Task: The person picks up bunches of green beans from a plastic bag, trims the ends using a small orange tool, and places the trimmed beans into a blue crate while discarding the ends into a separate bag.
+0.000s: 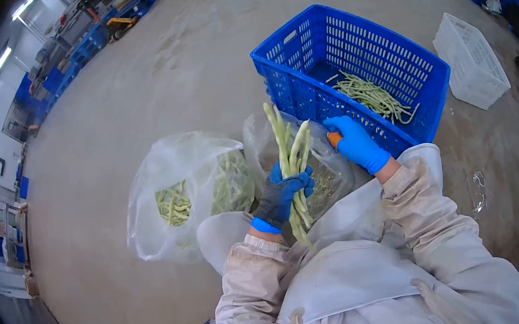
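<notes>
Left hand (284, 193) grips beans (291, 151); right hand (355, 142) hides an orange tool (334, 139).

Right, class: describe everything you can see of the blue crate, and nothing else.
The blue crate looks like moulded plastic, rectangular, with slotted lattice walls and a handle cut-out near the rim. It sits open-topped on the concrete floor, tilted towards the person. A loose heap of green beans lies inside on its bottom. The right hand, in a blue glove, rests at its near wall; a clear plastic bag lies against that side.
</notes>
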Available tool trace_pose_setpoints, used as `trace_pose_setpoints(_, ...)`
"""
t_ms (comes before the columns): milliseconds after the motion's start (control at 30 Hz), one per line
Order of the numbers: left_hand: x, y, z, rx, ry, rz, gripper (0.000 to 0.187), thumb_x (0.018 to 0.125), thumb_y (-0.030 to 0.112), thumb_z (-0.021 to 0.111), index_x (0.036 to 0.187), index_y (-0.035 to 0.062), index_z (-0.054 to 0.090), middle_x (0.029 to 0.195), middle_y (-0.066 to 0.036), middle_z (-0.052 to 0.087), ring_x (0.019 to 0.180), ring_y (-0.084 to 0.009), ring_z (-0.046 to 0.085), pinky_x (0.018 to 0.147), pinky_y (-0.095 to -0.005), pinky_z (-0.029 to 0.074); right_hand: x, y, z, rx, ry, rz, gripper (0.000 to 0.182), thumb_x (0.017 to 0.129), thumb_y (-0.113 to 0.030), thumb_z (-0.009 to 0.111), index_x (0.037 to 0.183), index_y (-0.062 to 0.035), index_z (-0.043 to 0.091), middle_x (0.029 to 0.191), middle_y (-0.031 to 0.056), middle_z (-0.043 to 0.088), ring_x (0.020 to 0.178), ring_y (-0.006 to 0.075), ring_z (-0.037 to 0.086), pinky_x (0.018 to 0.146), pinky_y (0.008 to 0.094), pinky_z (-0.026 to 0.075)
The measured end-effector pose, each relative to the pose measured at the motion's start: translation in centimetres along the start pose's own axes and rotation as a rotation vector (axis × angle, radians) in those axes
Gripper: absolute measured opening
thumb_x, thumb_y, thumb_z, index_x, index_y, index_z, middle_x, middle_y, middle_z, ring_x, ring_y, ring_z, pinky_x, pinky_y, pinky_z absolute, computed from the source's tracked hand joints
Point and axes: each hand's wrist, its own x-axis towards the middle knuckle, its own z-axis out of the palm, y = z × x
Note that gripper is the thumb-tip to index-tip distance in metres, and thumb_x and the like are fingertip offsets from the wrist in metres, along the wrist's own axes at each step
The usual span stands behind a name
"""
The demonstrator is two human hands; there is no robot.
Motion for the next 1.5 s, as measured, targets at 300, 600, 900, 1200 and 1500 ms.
trace_pose_setpoints(300, -0.3, 0.8, 0.0, -0.033, -0.092, -0.034, 0.056, 0.081, 0.002, 0.058, 0.132, 0.0058, 0.036, 0.095, -0.01, 0.056, 0.073, -0.0171, 0.057, 0.064, -0.0281, 0.049, 2.6, -5.0, -2.7, -0.271, -0.252, -0.479, 0.03, 0.077, 0.001, 0.054, 0.106, -0.0063, 0.058, 0.093, 0.0142, 0.057, 0.091, 0.0318, 0.057, 0.077, 0.0366, 0.047)
trace_pose_setpoints(600, -0.4, 1.0, 0.3, -0.043, -0.088, -0.015, 0.049, 0.079, 0.002, 0.059, 0.125, 0.0039, 0.041, 0.091, -0.008, 0.057, 0.072, -0.0156, 0.056, 0.063, -0.0276, 0.048, 1.1, -6.9, -2.4, 0.537, -0.371, 0.165, 0.02, 0.083, -0.008, 0.058, 0.101, -0.0012, 0.06, 0.082, 0.0066, 0.061, 0.071, 0.0161, 0.058, 0.059, 0.0295, 0.047)
trace_pose_setpoints(900, 0.1, -0.3, -0.3, -0.039, 0.006, 0.159, 0.06, 0.08, 0.005, 0.06, 0.135, 0.0051, 0.035, 0.097, -0.009, 0.055, 0.074, -0.0175, 0.056, 0.064, -0.0298, 0.048, -2.6, -5.8, -1.1, 0.517, -0.67, 0.368, 0.016, 0.084, -0.011, 0.055, 0.088, 0.0004, 0.065, 0.071, 0.0047, 0.059, 0.059, 0.0109, 0.053, 0.055, 0.0244, 0.044)
trace_pose_setpoints(1200, 1.0, -1.9, 0.0, -0.246, 0.088, 0.068, 0.031, 0.085, 0.016, 0.058, 0.111, 0.0006, 0.052, 0.08, -0.008, 0.057, 0.067, -0.0159, 0.057, 0.06, -0.027, 0.049, -4.0, -4.8, 0.2, 0.189, -0.518, 0.057, 0.017, 0.079, -0.013, 0.054, 0.09, -0.0035, 0.064, 0.073, 0.0148, 0.061, 0.062, 0.0256, 0.059, 0.059, 0.0365, 0.046)
trace_pose_setpoints(1500, 0.9, -1.7, -1.7, -0.633, 0.269, 0.167, 0.034, 0.086, 0.012, 0.057, 0.119, 0.0121, 0.048, 0.089, -0.005, 0.057, 0.073, -0.0186, 0.057, 0.064, -0.0318, 0.051, -5.9, -7.8, -3.1, 0.049, -0.695, -0.113, 0.014, 0.079, -0.012, 0.054, 0.088, -0.0044, 0.063, 0.081, 0.0157, 0.062, 0.071, 0.0312, 0.059, 0.064, 0.0375, 0.046)
